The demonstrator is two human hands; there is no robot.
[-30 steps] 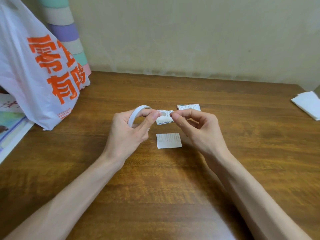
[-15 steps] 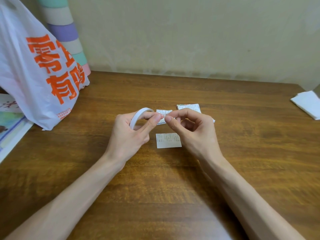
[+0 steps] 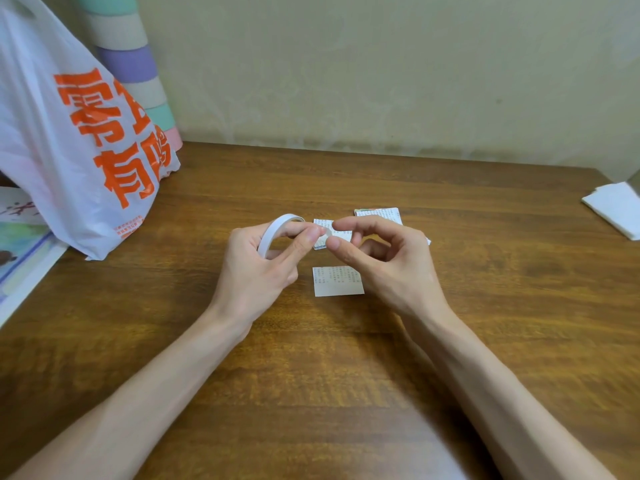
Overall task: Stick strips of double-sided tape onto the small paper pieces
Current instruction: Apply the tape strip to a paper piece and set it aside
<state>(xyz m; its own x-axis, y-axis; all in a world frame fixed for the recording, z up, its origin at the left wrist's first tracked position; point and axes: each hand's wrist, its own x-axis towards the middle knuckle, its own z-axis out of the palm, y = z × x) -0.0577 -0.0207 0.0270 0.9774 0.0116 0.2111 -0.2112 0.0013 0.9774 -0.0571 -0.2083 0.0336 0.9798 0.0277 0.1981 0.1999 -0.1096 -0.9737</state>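
Fingers (image 3: 301,242) of the left hand (image 3: 256,271) grip the tape roll (image 3: 277,230); the right hand (image 3: 388,268) picks at its end, hold unclear. Paper pieces (image 3: 337,280) wait beside the roll; next, probably, peel a strip.

The counter (image 3: 346,375) is brown wood with a plain grain, smooth with a dull sheen. The tape roll (image 3: 273,232) in my left hand (image 3: 256,271) is a thin white ring, smooth and matt like paper. Just beside the tape roll, the paper pieces (image 3: 337,280) are thin matt paper with fine grey print. Well left of the tape roll, the bag (image 3: 69,150) is thin white plastic, crinkled and glossy, printed in orange. Behind the tape roll, the wall (image 3: 381,64) looks matt and blotchy.
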